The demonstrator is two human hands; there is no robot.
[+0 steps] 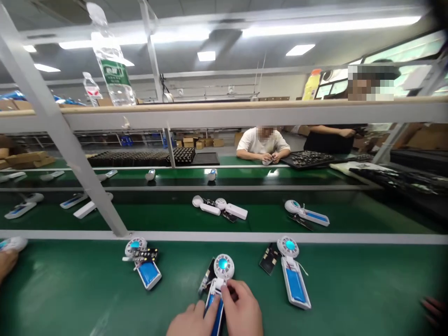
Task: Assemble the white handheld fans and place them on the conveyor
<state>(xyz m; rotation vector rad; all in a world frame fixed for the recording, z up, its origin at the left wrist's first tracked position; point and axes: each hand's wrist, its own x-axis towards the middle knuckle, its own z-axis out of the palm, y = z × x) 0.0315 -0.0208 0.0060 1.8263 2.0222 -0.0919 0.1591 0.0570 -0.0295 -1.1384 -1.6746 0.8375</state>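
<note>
In front of me on the green surface lies an opened handheld fan [223,267]. It has a white round head with a blue centre and a handle with a blue battery inside. My left hand [192,321] is closed at the handle, its index finger pressing along the battery. With thumb and index finger, my right hand [244,308] pinches at the white neck piece below the head; any small part between these fingers is hidden. A dark circuit board [207,277] hangs out at the fan's left side.
Similar opened fans lie left [149,274] and right [297,284]. A white rail [224,237] separates my surface from a belt carrying more fans. Another person's hand [6,265] touches a fan at far left; fingers [434,310] show at far right. A metal post [66,126] slants up.
</note>
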